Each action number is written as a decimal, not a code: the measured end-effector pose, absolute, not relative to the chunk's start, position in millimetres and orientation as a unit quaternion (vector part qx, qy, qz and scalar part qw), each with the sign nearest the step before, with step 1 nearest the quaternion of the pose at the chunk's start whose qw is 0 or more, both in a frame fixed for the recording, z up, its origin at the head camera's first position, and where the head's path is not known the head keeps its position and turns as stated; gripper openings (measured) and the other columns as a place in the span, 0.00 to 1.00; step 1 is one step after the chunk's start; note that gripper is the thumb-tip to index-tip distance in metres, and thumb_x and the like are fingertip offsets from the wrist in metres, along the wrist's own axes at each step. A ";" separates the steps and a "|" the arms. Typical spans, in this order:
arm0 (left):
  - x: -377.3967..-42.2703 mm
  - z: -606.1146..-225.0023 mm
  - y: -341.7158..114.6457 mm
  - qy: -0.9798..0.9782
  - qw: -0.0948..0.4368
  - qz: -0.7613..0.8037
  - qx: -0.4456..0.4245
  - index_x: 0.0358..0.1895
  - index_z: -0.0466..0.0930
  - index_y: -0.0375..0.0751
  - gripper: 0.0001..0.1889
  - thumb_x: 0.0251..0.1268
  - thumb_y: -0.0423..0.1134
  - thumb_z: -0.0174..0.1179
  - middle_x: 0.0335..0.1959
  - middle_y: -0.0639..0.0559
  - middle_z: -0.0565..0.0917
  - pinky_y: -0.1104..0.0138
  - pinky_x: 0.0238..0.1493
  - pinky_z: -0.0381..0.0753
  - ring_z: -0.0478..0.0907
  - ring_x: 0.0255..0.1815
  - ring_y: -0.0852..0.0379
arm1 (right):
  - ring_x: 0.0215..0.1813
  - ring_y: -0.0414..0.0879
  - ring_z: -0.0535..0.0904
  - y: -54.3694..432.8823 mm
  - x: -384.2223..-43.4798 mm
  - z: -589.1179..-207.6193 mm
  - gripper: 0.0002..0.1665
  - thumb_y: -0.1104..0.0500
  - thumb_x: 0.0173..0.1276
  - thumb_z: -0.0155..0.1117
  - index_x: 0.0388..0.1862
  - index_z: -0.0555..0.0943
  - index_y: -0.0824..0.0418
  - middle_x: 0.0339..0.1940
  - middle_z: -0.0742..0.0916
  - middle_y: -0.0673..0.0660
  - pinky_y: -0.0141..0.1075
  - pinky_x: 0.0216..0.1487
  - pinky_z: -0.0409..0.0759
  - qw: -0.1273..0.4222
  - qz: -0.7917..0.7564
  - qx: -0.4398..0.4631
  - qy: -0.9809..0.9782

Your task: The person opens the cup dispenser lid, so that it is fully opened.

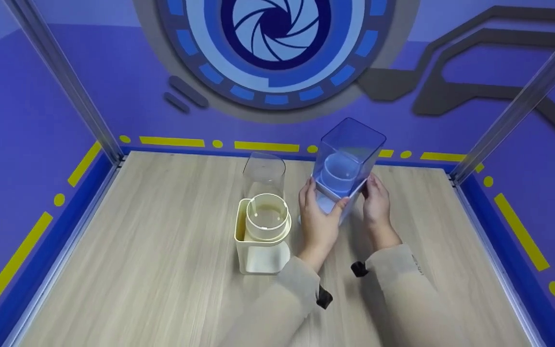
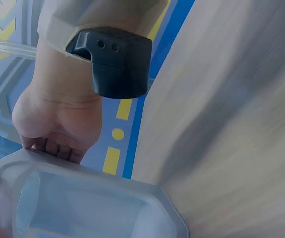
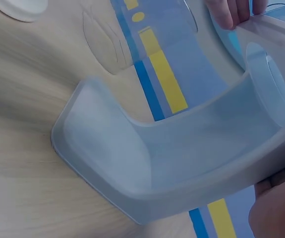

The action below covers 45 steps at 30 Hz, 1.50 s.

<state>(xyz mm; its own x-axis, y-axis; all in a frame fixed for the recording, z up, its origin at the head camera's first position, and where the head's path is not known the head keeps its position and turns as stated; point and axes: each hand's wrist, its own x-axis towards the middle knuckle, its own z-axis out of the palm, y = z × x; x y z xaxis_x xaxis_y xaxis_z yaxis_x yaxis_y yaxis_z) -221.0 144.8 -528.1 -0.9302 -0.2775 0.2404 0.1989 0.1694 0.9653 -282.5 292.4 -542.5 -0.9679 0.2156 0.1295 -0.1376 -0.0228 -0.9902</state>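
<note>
A bluish plastic stand (image 1: 326, 203), with a base and a round collar on top, carries a tall see-through blue box (image 1: 352, 135). My left hand (image 1: 320, 226) grips it at the left, thumb across the front corner. On its right side my right hand (image 1: 376, 202) holds it, some fingers hidden behind. Close up in the right wrist view, the stand (image 3: 182, 163) has a curved back and a round hole. Left of my hands a cream stand (image 1: 264, 236) of similar shape sits on the table, a clear ring (image 1: 268, 214) on top.
A clear rounded box (image 1: 264, 168) is just behind the cream stand. The wood-grain table (image 1: 162, 250) has blue printed walls (image 1: 113, 72) at the back and both sides, with metal posts (image 1: 72, 82) at the corners.
</note>
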 end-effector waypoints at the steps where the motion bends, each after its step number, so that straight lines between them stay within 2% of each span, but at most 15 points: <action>1: -216.9 -528.5 145.3 -0.741 0.185 -0.645 0.026 0.87 0.66 0.32 0.50 0.66 0.45 0.83 0.85 0.35 0.71 0.44 0.89 0.71 0.73 0.86 0.36 | 0.92 0.60 0.67 292.8 -278.5 -542.9 0.34 0.54 0.97 0.33 0.86 0.69 0.72 0.87 0.74 0.71 0.49 0.97 0.58 0.126 0.718 -0.031 -0.684; 12: -182.5 -534.7 143.1 -0.741 0.205 -0.639 -0.022 0.84 0.68 0.26 0.45 0.70 0.40 0.79 0.83 0.30 0.72 0.43 0.86 0.74 0.74 0.84 0.33 | 0.80 0.47 0.80 290.8 -249.0 -541.2 0.31 0.56 0.96 0.37 0.80 0.77 0.73 0.75 0.87 0.60 0.40 0.90 0.69 0.151 0.739 -0.062 -0.654; 15: -181.3 -536.3 140.4 -0.728 0.211 -0.651 -0.033 0.85 0.67 0.26 0.45 0.73 0.42 0.77 0.84 0.29 0.71 0.40 0.86 0.74 0.73 0.84 0.32 | 0.84 0.51 0.78 290.5 -248.4 -539.5 0.32 0.55 0.96 0.37 0.81 0.75 0.73 0.78 0.85 0.64 0.42 0.92 0.67 0.145 0.739 -0.054 -0.655; 19: -184.0 -536.8 134.9 -0.704 0.226 -0.672 -0.043 0.86 0.64 0.27 0.41 0.77 0.40 0.71 0.85 0.28 0.68 0.36 0.88 0.69 0.70 0.86 0.31 | 0.94 0.61 0.62 290.2 -244.1 -541.9 0.37 0.50 0.95 0.38 0.89 0.63 0.72 0.90 0.70 0.70 0.50 0.98 0.54 0.145 0.741 -0.016 -0.656; 21: -187.3 -535.1 132.1 -0.699 0.231 -0.674 -0.050 0.85 0.62 0.26 0.38 0.80 0.37 0.66 0.85 0.27 0.68 0.36 0.90 0.66 0.68 0.87 0.29 | 0.96 0.65 0.53 288.8 -239.4 -545.7 0.45 0.44 0.93 0.47 0.92 0.55 0.72 0.93 0.62 0.73 0.53 0.99 0.47 0.164 0.749 0.013 -0.641; 23: -192.5 -532.6 129.4 -0.702 0.233 -0.670 -0.055 0.86 0.63 0.26 0.35 0.83 0.35 0.61 0.86 0.27 0.68 0.37 0.90 0.65 0.68 0.88 0.29 | 0.97 0.67 0.47 286.9 -234.7 -550.0 0.60 0.36 0.85 0.64 0.93 0.49 0.73 0.95 0.57 0.75 0.54 0.99 0.42 0.188 0.758 0.045 -0.623; 26: -202.4 -528.5 125.4 -0.710 0.232 -0.662 -0.064 0.84 0.66 0.25 0.31 0.86 0.34 0.59 0.85 0.28 0.72 0.40 0.90 0.68 0.70 0.87 0.31 | 0.97 0.68 0.45 283.4 -231.9 -553.1 0.86 0.26 0.61 0.85 0.94 0.47 0.72 0.95 0.55 0.74 0.53 0.99 0.41 0.207 0.749 0.076 -0.624; 28: -208.1 -526.9 123.0 -0.715 0.234 -0.656 -0.066 0.83 0.69 0.25 0.30 0.85 0.34 0.60 0.83 0.29 0.76 0.42 0.88 0.71 0.74 0.85 0.32 | 0.97 0.68 0.46 281.9 -232.2 -552.9 0.94 0.26 0.48 0.91 0.94 0.48 0.71 0.96 0.55 0.73 0.52 0.98 0.43 0.207 0.732 0.075 -0.644; 30: -211.4 -526.6 120.7 -0.717 0.238 -0.651 -0.070 0.81 0.73 0.25 0.28 0.84 0.33 0.62 0.80 0.29 0.79 0.44 0.86 0.74 0.77 0.83 0.33 | 0.97 0.69 0.49 281.8 -233.1 -551.1 0.91 0.33 0.49 0.95 0.94 0.49 0.71 0.95 0.57 0.73 0.52 0.98 0.46 0.203 0.715 0.064 -0.666; 32: -212.5 -527.8 119.4 -0.724 0.245 -0.641 -0.068 0.79 0.75 0.26 0.28 0.82 0.32 0.63 0.78 0.29 0.81 0.45 0.84 0.77 0.80 0.81 0.33 | 0.95 0.70 0.53 282.7 -233.5 -549.7 0.83 0.47 0.54 0.97 0.93 0.51 0.72 0.94 0.60 0.74 0.54 0.98 0.48 0.200 0.701 0.053 -0.683; 34: -211.8 -530.1 118.8 -0.731 0.252 -0.630 -0.065 0.78 0.77 0.27 0.27 0.82 0.32 0.65 0.76 0.29 0.83 0.45 0.83 0.78 0.81 0.79 0.33 | 0.94 0.69 0.58 284.5 -234.4 -549.1 0.75 0.59 0.57 0.93 0.92 0.53 0.71 0.92 0.64 0.73 0.56 0.98 0.50 0.199 0.688 0.049 -0.696; 36: -209.5 -532.1 119.2 -0.734 0.253 -0.627 -0.062 0.78 0.78 0.29 0.27 0.81 0.33 0.66 0.76 0.30 0.83 0.46 0.83 0.79 0.82 0.79 0.34 | 0.92 0.66 0.63 287.5 -236.0 -550.3 0.69 0.66 0.57 0.86 0.92 0.55 0.70 0.89 0.68 0.72 0.56 0.97 0.53 0.200 0.676 0.056 -0.707; 38: -206.4 -533.3 120.4 -0.734 0.253 -0.628 -0.061 0.78 0.79 0.29 0.27 0.81 0.34 0.68 0.75 0.31 0.84 0.48 0.81 0.81 0.84 0.77 0.36 | 0.89 0.61 0.68 291.5 -238.4 -553.3 0.67 0.66 0.56 0.82 0.92 0.57 0.69 0.87 0.72 0.69 0.50 0.97 0.58 0.204 0.670 0.070 -0.710; 41: -200.8 -532.6 122.7 -0.724 0.248 -0.641 -0.061 0.75 0.80 0.30 0.26 0.79 0.34 0.71 0.73 0.33 0.86 0.52 0.78 0.85 0.87 0.74 0.38 | 0.83 0.51 0.75 299.5 -241.8 -557.7 0.66 0.64 0.55 0.83 0.91 0.61 0.65 0.81 0.79 0.61 0.37 0.91 0.66 0.195 0.687 0.101 -0.692; 45: -193.9 -529.5 127.0 -0.715 0.243 -0.652 -0.062 0.69 0.82 0.32 0.24 0.75 0.34 0.74 0.65 0.37 0.88 0.56 0.73 0.88 0.89 0.66 0.43 | 0.73 0.43 0.83 311.5 -244.7 -560.4 0.62 0.62 0.56 0.87 0.87 0.66 0.60 0.72 0.87 0.51 0.30 0.79 0.79 0.141 0.752 0.136 -0.630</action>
